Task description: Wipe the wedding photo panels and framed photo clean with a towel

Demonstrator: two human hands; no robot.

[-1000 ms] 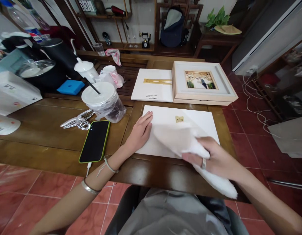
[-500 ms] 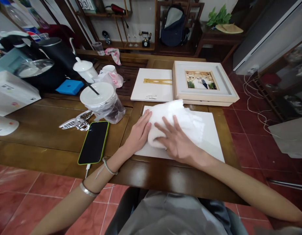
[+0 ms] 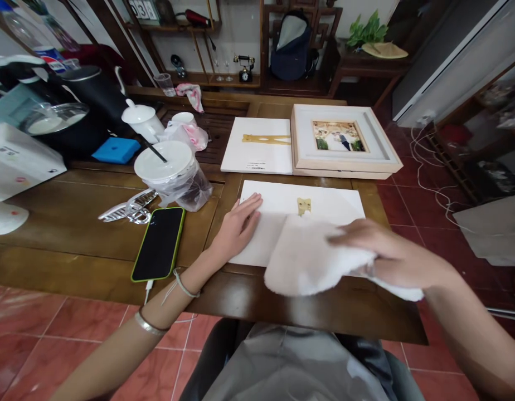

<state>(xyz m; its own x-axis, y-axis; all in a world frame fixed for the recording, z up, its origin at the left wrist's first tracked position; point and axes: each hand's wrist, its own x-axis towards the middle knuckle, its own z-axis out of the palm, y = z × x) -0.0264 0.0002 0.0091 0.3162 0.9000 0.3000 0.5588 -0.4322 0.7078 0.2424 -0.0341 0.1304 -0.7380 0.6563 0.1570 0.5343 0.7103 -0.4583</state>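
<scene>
A white cloth point(image 3: 307, 262) hangs from my right hand point(image 3: 374, 250), whose fingers are closed around it and partly blurred. The cloth covers the near right part of a white board point(image 3: 266, 245) lying flat on the table. Near the board's far edge a gold-coloured metal piece point(image 3: 304, 205) shows above the cloth; its lower part is hidden. My left hand point(image 3: 238, 225) lies flat on the board's left edge, fingers stretched out and holding nothing.
Behind the board lie another white board point(image 3: 236, 153) with a gold piece and a boxed picture frame point(image 3: 345, 167). To the left are a phone point(image 3: 159, 245) on a cable, a silver hair clip point(image 3: 130, 207) and a lidded cup point(image 3: 169, 161) in a plastic bag. The wooden table point(image 3: 282, 295) ends near my lap.
My right hand has taken hold of the cloth and moved it right and towards me, uncovering the gold piece. My left hand stays on the board's left edge.
</scene>
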